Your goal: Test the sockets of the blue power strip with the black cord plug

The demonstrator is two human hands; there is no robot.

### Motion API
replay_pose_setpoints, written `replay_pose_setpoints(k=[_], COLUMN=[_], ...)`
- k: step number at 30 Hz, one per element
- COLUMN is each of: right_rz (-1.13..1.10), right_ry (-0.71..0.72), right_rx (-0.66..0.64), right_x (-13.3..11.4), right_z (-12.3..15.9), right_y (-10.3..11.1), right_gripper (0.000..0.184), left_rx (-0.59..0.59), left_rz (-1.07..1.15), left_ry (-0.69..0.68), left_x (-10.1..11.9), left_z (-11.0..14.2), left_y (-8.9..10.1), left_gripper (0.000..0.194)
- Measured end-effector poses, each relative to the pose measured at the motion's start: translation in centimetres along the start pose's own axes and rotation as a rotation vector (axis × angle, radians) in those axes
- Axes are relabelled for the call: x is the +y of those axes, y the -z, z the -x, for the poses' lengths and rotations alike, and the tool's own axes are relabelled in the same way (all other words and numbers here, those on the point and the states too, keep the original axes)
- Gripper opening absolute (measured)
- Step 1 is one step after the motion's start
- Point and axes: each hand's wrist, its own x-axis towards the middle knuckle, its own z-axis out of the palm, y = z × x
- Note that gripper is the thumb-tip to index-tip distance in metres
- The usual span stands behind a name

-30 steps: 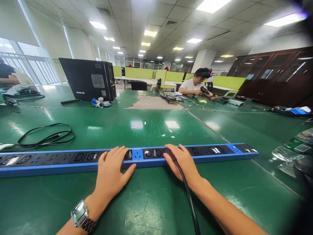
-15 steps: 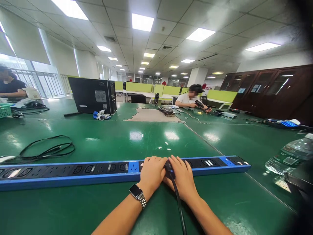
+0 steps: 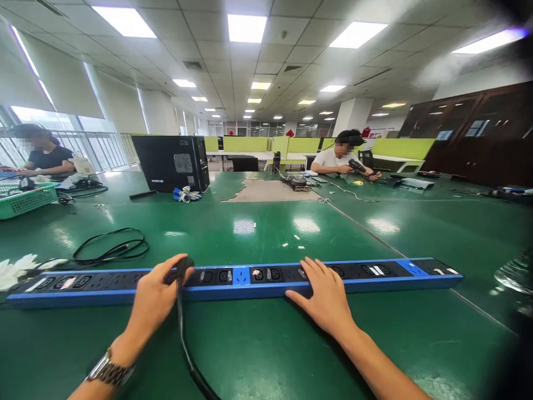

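A long blue power strip (image 3: 266,290) with black socket panels lies across the green table in front of me. My left hand (image 3: 156,291), a metal-banded watch on its wrist, grips a black power plug (image 3: 184,266) between thumb and fingers. The plug is over the sockets left of the middle blue outlet (image 3: 240,276); whether it sits in one cannot be told. From it a thick black cord (image 3: 185,347) runs down toward me. Right of the middle, my right hand (image 3: 327,294) lies open on the strip, fingers spread and thumb at its front edge.
A coiled black cable (image 3: 110,247) lies behind the strip's left end, near white gloves (image 3: 19,269). Farther back stand a green basket (image 3: 31,204) and a black computer case (image 3: 169,164). Two people sit across the table; one holds a dark tool. A plastic bottle (image 3: 516,275) is at right.
My left hand has moved left along the strip with the plug. My right hand has come away from the plug and spread out on the strip. The view has shifted slightly left.
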Motion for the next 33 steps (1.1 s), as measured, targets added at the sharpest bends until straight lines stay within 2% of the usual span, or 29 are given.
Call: replay_pose_setpoints(k=[2,4,11,18,24,27,29,31,32,33], right_rz=[0.005,0.011,0.013,0.011,0.007,0.010,0.007,0.001,-0.001,-0.003], right_ry=[0.001,0.004,0.003,-0.002,0.002,-0.001,-0.001,0.003,0.005,0.007], right_rx=[0.007,0.011,0.002,0.015,0.017,0.026,0.028,0.029,0.033,0.039], right_x=[0.1,0.2,0.2,0.2,0.4,0.3,0.3,0.2,0.2,0.2], right_z=[0.0,0.0,0.1,0.1,0.1,0.1,0.1,0.1,0.1,0.2], right_y=[-0.1,-0.1,-0.1,0.0,-0.3,-0.3,-0.3,-0.3,-0.3,-0.3], right_gripper=[0.076,0.076,0.076,0.074,0.075,0.075,0.074,0.073,0.072,0.072], left_rx=[-0.048,-0.098,-0.271,-0.385,-0.324,-0.299,-0.212,-0.091,-0.051,-0.070], left_rz=[-0.033,-0.027,-0.005,-0.020,-0.098,-0.087,0.007,0.115,0.152,0.163], left_ry=[-0.005,-0.032,-0.152,-0.171,-0.211,-0.185,-0.093,-0.004,0.013,-0.026], left_x=[-2.4,-3.2,-2.8,-2.9,-3.7,-3.6,-2.7,-0.8,0.4,1.7], left_z=[1.0,1.2,-1.0,-1.1,-0.4,-0.2,-0.1,0.1,0.2,0.3], left_y=[0.6,0.6,0.4,1.1,0.2,0.2,0.0,-1.0,-1.8,-2.8], left_gripper=[0.051,0.052,0.045,0.045,0.044,0.044,0.044,0.041,0.039,0.037])
